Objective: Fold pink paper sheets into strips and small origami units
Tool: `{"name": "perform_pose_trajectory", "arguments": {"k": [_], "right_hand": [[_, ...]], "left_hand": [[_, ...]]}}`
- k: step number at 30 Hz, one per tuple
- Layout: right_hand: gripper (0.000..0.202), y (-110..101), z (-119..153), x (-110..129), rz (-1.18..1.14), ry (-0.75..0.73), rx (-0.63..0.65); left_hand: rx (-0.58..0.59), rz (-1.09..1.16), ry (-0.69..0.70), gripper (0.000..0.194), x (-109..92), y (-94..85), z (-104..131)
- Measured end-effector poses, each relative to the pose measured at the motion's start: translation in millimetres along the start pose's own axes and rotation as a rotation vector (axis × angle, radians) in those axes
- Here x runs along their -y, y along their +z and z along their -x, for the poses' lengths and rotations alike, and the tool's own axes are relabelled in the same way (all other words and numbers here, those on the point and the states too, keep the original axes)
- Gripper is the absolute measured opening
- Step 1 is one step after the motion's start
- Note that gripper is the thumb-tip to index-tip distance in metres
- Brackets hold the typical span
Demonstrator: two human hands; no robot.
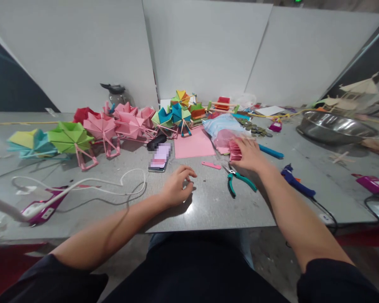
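My right hand (248,155) is closed around a pleated stack of pink paper (235,150), thumb on the near side and fingers over the far side. Behind it, touching or nearly so, lies a clear plastic bag (222,126) with pale blue and pink contents. My left hand (178,185) rests on the table with loosely curled fingers and nothing in them. Between the hands are a pink flat cutter-like tool (211,165) and teal-handled pliers (240,180) with spread handles. A pink sheet of paper (194,144) lies flat beyond my left hand.
Folded paper umbrella shapes (70,136) crowd the back left. A phone (160,157), white cable (113,191) and purple power strip (46,206) lie left. At right are a blue glue gun (298,182), a steel bowl (337,128) and a blue bar-shaped tool (271,151). Coins (255,128) lie behind.
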State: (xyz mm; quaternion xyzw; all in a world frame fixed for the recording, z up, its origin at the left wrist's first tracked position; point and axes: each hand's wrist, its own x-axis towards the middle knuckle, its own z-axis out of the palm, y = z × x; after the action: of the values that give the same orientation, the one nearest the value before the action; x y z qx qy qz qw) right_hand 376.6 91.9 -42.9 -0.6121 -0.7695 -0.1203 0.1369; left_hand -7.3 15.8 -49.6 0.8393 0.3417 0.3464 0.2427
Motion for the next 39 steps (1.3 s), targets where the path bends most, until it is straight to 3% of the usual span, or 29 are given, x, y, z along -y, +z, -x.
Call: {"name": "perform_pose_trajectory", "arguments": {"k": [6, 11, 13, 17, 21, 25, 28, 32, 35, 39], "right_hand": [[0.117, 4, -13, -6, -0.006, 0.031, 0.096], [0.117, 2, -17, -8, -0.023, 0.112, 0.098], [0.108, 0, -18, -8, -0.035, 0.121, 0.120], [0.071, -7, -18, -7, -0.079, 0.064, 0.168], [0.044, -14, -11, -1, 0.059, 0.059, 0.129], [0.034, -18, -4, 0, 0.123, 0.018, 0.045], [0.025, -19, -1, -1, 0.088, -0.032, 0.115], [0.037, -22, 0, 3, 0.051, 0.048, 0.201], [0.030, -27, 3, 5, 0.038, 0.073, 0.172], [0.022, -37, 8, 0, 0.013, 0.131, 0.153]], "left_hand": [[0.030, 0.027, 0.009, 0.031, -1, 1.5, 0], [0.056, 0.031, 0.003, 0.034, -1, 3.2, 0], [0.064, 0.030, -0.003, 0.035, 0, 3.6, -1], [0.074, 0.043, -0.015, 0.036, 1, 3.0, -1], [0.074, 0.060, -0.023, 0.036, 1, 1.8, 0], [0.065, 0.061, -0.011, 0.036, 3, 2.1, 1], [0.072, 0.063, -0.004, 0.033, 4, 2.6, 1], [0.094, -0.018, 0.022, 0.030, 0, 2.3, 2], [0.147, -0.161, 0.105, 0.025, -8, 3.2, 4], [0.327, -0.373, 0.393, 0.027, -24, 10.4, -1]]}}
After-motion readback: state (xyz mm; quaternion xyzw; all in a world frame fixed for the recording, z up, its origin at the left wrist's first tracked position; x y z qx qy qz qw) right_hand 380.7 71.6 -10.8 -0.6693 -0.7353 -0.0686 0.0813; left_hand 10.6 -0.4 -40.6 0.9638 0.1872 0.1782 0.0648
